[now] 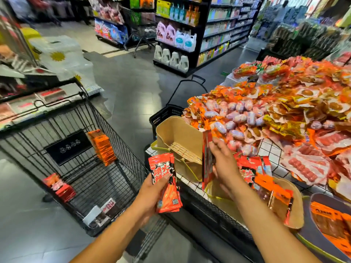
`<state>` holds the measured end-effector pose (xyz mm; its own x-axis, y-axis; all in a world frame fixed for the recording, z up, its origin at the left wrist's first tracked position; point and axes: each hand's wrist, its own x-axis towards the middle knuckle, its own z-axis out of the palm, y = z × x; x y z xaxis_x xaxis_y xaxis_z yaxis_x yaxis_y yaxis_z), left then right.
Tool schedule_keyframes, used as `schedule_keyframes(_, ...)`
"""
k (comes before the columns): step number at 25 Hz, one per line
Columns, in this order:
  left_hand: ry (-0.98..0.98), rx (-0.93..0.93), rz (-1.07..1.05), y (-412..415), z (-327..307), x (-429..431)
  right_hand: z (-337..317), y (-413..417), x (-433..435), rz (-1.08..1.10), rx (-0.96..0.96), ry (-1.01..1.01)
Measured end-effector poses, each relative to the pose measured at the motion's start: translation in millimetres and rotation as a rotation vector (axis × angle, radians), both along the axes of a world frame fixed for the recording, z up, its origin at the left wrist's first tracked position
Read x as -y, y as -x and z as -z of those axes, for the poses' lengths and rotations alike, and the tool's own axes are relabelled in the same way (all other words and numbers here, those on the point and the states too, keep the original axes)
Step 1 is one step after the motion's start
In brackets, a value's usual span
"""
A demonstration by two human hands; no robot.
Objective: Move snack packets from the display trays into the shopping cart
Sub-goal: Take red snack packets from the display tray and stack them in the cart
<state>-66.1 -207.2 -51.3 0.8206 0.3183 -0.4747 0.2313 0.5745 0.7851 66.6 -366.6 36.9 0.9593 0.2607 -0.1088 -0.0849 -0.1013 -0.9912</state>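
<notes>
A grey tiled floor (129, 88) runs back to dark shelves (218, 31) of bottles. To the far side of the right grip (223, 160), the display desk (269, 149) is heaped with orange and red snack packets. Just left of that grip stands a tan cardboard tray (178, 133), with a black basket (167, 112) beyond it. A second tray (296, 205) lies under and to the right of the wrist, holding red packets.

The right grip is closed on a stack of red packets (206, 156), held on edge and upright above the desk's edge, palm down, forearm reaching forward. The left grip (152, 188), palm up, clasps another red stack (165, 179) with the thumb across its face, between the desk and the shopping cart (57, 126). The cart stands to its left and already holds orange packets (102, 149).
</notes>
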Motion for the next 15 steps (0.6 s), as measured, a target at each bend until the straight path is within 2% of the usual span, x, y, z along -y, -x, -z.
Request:
schedule_keyframes(3, 0.030, -0.067, -0.101, 32.5, 23.4, -50.9, 36.6, 40.3, -66.8, -0.178, -0.422, -0.070)
schedule_keyframes(5, 0.052, -0.103, -0.215, 61.0, 40.6, -89.2, 70.2, 61.5, -110.9, -0.318, -0.563, 0.012)
schedule_keyframes(9, 0.059, -0.176, -0.410, 115.4, 59.7, -148.2, 125.1, 93.2, -191.5, -0.369, -0.698, 0.050)
schedule_keyframes(11, 0.043, -0.226, -0.466, 138.9, 66.6, -172.5, 135.5, 107.1, -226.4, -0.404, -0.780, 0.001)
schedule_keyframes(15, 0.044, -0.286, -0.591, 171.7, 80.1, -218.5, 148.9, 117.8, -286.6, -0.556, -0.829, 0.065)
